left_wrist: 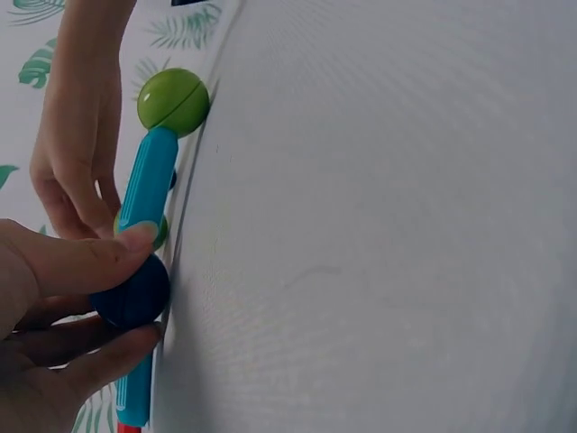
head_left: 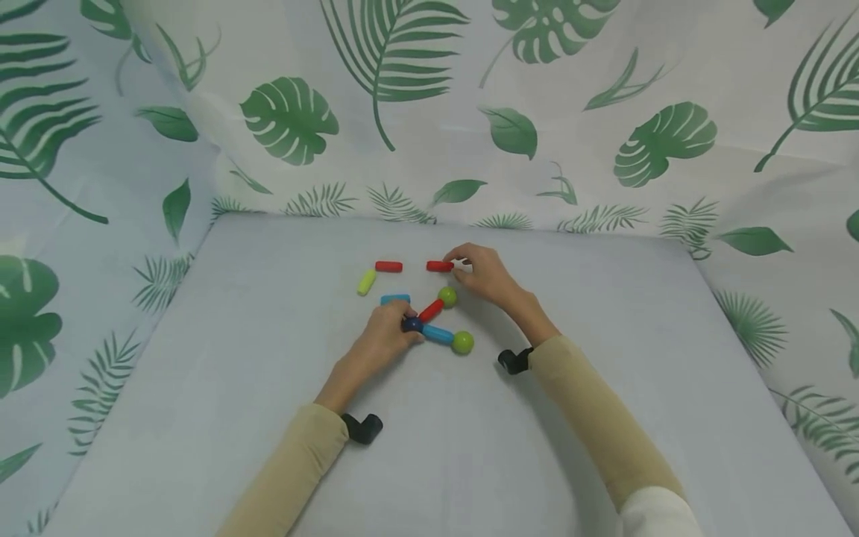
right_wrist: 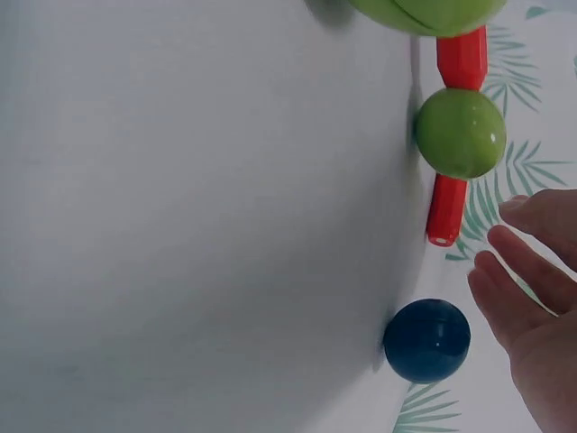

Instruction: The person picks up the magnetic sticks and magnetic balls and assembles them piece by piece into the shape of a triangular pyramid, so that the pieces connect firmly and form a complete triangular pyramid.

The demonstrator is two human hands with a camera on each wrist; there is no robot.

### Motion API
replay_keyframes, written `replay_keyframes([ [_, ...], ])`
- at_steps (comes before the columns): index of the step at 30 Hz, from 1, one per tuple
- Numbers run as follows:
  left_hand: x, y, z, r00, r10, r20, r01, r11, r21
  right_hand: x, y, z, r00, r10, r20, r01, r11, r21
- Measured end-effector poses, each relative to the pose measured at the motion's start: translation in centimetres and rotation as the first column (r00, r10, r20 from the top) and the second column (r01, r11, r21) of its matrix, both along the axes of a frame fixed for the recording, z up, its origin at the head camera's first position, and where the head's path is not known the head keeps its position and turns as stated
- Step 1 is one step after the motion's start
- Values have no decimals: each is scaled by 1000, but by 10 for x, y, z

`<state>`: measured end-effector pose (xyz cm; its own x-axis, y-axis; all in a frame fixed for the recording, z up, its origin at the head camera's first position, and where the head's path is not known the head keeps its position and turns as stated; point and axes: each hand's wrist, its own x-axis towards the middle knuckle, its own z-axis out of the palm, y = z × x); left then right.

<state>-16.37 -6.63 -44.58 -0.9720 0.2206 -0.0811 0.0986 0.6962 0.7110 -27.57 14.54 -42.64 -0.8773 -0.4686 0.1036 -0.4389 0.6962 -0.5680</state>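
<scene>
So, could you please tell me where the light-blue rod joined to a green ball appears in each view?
Head: the light-blue rod lies just below centre.
Left wrist: upper left, under its green ball.
Right wrist: not in view.
Shared landmark: the right hand.

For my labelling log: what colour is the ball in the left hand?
Dark blue; the ball shows best in the left wrist view.
</scene>
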Motion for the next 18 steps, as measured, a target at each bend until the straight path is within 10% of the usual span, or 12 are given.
replay_keyframes([
  [18,0,-3,1,1000,-1,4,1,1000,6,-17,-23,-8,997,23,72,-33,989,143],
])
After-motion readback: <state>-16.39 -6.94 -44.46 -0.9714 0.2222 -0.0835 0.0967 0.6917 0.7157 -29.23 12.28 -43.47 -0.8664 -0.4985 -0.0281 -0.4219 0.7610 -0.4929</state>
